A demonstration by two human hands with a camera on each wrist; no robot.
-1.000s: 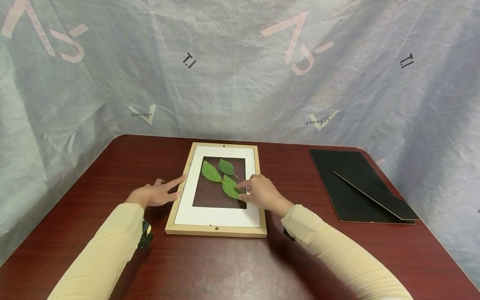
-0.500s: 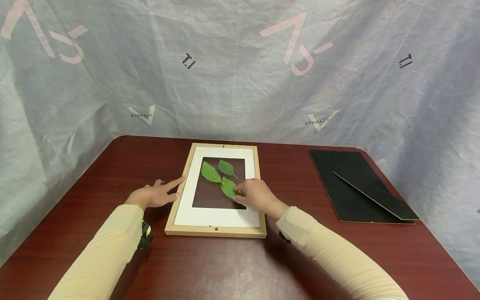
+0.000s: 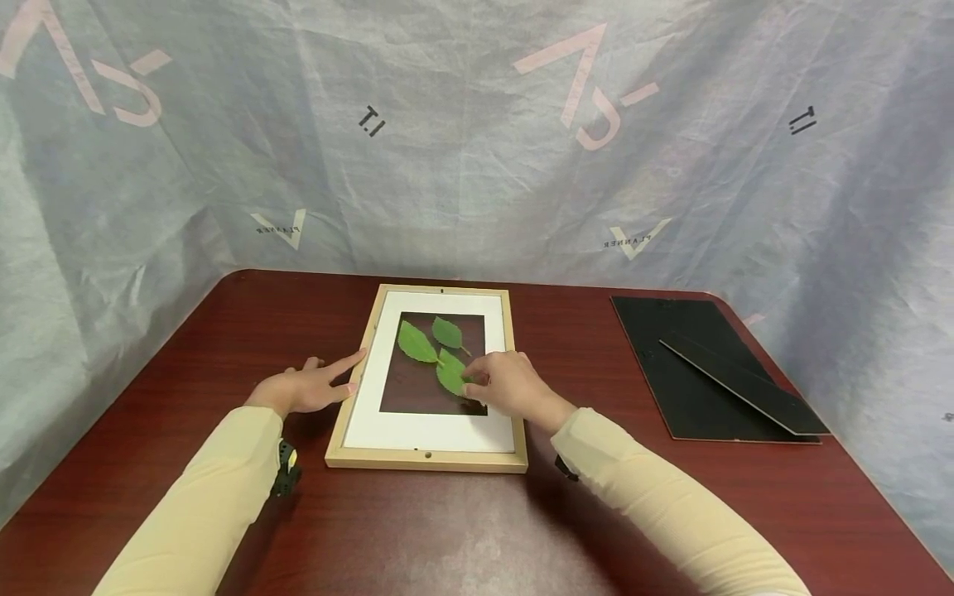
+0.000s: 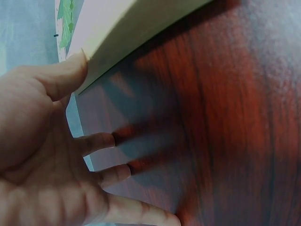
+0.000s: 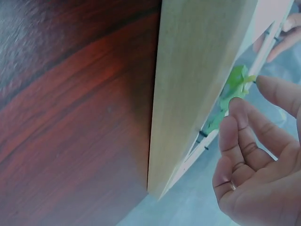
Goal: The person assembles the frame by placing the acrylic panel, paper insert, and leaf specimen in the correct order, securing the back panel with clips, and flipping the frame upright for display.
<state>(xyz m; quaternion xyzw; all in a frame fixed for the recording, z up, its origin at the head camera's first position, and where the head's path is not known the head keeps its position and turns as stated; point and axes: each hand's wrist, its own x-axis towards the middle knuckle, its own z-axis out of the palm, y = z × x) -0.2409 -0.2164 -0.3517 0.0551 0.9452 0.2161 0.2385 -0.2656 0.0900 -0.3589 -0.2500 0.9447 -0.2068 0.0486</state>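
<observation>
A light wooden picture frame (image 3: 426, 460) lies on the table, with a white mat (image 3: 417, 430) around a clear window. Inside that window lie a leaf at the left (image 3: 416, 342) and a smaller leaf (image 3: 447, 333) higher up. The right hand (image 3: 514, 385) is over the frame's right side, its thumb and index finger at the edge of the lower green leaf (image 3: 450, 372), holding it. Those fingers cover part of this leaf. Spread fingers of the left hand (image 3: 305, 389) rest against the frame's left edge; the left wrist view shows the thumb (image 4: 70, 77) touching the wood.
A black backing board (image 3: 648, 356) lies at the table's right, with a stand flap (image 3: 738, 381) sticking up at an angle. Grey printed cloth (image 3: 447, 165) hangs behind the dark red wooden table (image 3: 417, 530).
The right hand has moved slightly left over the frame, and the lower leaf has shifted a little left with it. The left hand stays against the frame's left edge.
</observation>
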